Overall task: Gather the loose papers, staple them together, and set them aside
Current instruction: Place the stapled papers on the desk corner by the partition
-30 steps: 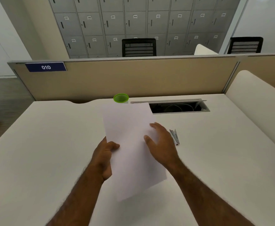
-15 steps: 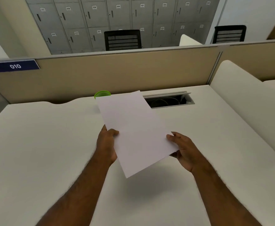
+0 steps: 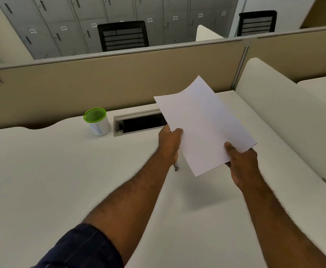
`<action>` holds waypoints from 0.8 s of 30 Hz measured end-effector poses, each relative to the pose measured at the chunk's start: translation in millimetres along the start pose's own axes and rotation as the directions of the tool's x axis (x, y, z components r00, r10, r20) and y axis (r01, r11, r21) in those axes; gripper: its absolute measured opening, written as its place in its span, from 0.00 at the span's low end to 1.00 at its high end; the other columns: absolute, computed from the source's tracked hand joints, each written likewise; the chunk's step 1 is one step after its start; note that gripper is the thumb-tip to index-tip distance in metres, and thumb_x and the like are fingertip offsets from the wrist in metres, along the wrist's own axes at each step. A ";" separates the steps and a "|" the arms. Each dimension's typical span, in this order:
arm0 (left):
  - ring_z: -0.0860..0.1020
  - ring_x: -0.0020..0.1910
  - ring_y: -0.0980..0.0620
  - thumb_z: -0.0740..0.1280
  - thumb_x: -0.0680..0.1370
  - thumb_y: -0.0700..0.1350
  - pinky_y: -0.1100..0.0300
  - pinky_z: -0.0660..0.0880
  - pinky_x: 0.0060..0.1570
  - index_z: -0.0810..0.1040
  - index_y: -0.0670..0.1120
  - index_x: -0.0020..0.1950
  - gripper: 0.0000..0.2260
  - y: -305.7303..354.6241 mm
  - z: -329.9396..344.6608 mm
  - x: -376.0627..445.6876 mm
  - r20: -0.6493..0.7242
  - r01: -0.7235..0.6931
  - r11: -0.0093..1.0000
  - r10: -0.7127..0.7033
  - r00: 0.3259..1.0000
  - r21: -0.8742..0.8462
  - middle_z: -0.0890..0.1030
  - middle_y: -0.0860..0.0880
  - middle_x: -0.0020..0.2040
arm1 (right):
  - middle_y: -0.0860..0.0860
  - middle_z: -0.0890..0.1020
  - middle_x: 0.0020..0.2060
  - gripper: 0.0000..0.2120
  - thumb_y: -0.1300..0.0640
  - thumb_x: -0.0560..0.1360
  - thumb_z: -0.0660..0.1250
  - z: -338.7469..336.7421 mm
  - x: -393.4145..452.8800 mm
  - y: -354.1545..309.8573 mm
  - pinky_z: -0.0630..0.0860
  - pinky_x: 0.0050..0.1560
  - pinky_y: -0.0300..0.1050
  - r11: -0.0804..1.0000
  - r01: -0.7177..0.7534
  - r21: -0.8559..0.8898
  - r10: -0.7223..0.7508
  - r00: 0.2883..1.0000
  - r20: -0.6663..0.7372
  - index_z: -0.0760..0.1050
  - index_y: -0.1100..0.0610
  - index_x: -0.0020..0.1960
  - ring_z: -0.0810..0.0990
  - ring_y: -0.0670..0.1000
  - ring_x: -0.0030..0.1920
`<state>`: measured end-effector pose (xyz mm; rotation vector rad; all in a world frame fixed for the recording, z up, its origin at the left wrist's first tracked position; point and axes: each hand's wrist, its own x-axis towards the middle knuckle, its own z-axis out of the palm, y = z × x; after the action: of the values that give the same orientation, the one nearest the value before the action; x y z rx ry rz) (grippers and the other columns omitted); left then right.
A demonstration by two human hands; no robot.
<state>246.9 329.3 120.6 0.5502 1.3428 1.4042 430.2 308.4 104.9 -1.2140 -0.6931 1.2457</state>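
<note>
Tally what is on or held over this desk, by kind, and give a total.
Paper stack, held by left hand and right hand: 1 (sheet count cannot be told)
Green-rimmed cup: 1
Stapler, mostly hidden behind the left hand: 1
Total: 3

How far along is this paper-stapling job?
Gathering looks done: the papers are off the desk, held by the left hand and right hand. Aligning seems in hand. Stapling remains: the stapler lies untouched under the left wrist. Then setting them aside.
</note>
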 end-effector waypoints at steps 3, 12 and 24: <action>0.81 0.55 0.44 0.66 0.78 0.37 0.51 0.79 0.55 0.78 0.42 0.62 0.12 -7.8 23.7 25.2 0.027 -0.007 0.999 0.006 1.000 0.054 0.82 0.45 0.58 | 0.45 0.81 0.49 0.15 0.64 0.74 0.69 -14.2 29.0 -2.9 0.78 0.40 0.43 1.000 0.006 -0.012 -0.006 0.999 -0.050 0.74 0.51 0.58 0.81 0.47 0.49; 0.81 0.52 0.44 0.69 0.77 0.38 0.49 0.81 0.53 0.77 0.39 0.60 0.12 -38.3 96.9 99.4 0.123 0.001 0.935 -0.047 0.991 0.354 0.81 0.41 0.60 | 0.52 0.80 0.56 0.18 0.64 0.74 0.69 -52.4 111.5 -2.1 0.78 0.43 0.45 0.999 -0.020 -0.033 0.011 0.967 -0.256 0.74 0.57 0.63 0.79 0.53 0.54; 0.78 0.60 0.42 0.70 0.75 0.37 0.49 0.76 0.61 0.72 0.43 0.69 0.22 -96.2 167.6 143.8 0.266 -0.173 0.769 0.004 0.964 0.615 0.78 0.40 0.61 | 0.54 0.79 0.59 0.20 0.58 0.73 0.72 -108.0 188.9 21.9 0.77 0.58 0.59 0.969 -0.126 -0.212 0.016 0.890 -0.456 0.74 0.58 0.64 0.79 0.55 0.55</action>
<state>381.1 507.3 29.6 1.2173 1.5871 0.8745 568.5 452.3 15.5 -1.6718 -0.4584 0.9008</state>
